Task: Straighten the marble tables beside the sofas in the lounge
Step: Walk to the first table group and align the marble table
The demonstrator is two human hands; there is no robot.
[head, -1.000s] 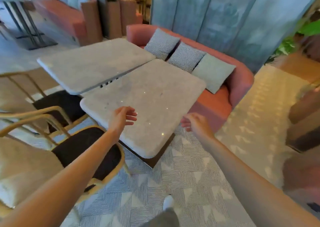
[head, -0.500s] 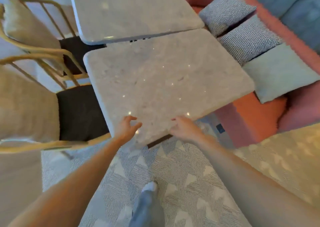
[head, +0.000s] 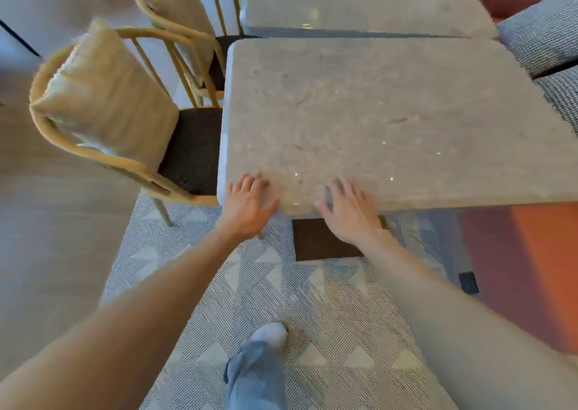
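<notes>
The near marble table [head: 375, 112] fills the middle of the view, its long far edge lying almost against the far marble table [head: 359, 0], with a thin dark gap between them. My left hand [head: 247, 206] sits on the near left corner, fingers on top and thumb along the edge. My right hand [head: 350, 212] rests on the same near edge a little to the right, fingers spread on the top. The table's dark base [head: 316, 241] shows under the edge between my hands.
Two wooden chairs with beige back cushions stand on the left, one [head: 103, 97] beside the near table, one [head: 178, 6] further back. The pink-orange sofa [head: 525, 269] and its grey cushions [head: 541, 31] run along the right. My foot [head: 269, 334] is on the patterned rug [head: 281, 291].
Both hands went from hovering to resting on the table's near edge. The near table now looks square to the far table instead of angled, and my view has moved closer and lower.
</notes>
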